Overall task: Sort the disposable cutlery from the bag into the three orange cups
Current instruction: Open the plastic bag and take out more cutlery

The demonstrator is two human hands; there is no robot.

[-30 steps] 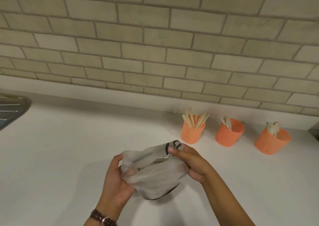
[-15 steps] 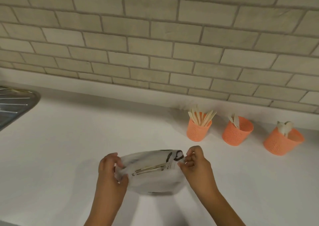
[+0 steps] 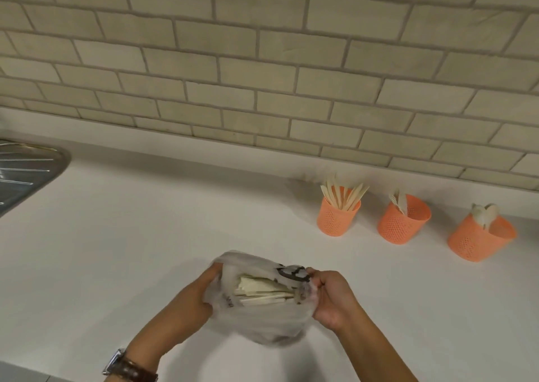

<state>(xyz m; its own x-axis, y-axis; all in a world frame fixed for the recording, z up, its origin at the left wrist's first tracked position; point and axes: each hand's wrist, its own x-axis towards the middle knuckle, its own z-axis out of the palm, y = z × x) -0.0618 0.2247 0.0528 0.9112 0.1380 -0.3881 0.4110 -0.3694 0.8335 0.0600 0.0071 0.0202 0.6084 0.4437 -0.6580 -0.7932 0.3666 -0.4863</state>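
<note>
A translucent white plastic bag [image 3: 262, 317] hangs over the white counter, held by both hands. My left hand [image 3: 189, 303] grips its left edge and my right hand [image 3: 332, 297] grips its right edge, spreading the mouth. Pale cutlery [image 3: 262, 290] lies inside the bag. Three orange mesh cups stand in a row at the back right: the left cup [image 3: 338, 220] holds several knives, the middle cup [image 3: 402, 221] holds forks, and the right cup [image 3: 478, 240] holds spoons.
A steel sink drainboard [image 3: 26, 171] sits at the far left. A tiled wall [image 3: 262, 75] runs behind the white counter [image 3: 131, 236]. A wristwatch [image 3: 128, 368] is on my left wrist.
The bag's mouth has been pulled wider, so the cutlery inside shows. My view has shifted, and the cups now sit further right in the frame.
</note>
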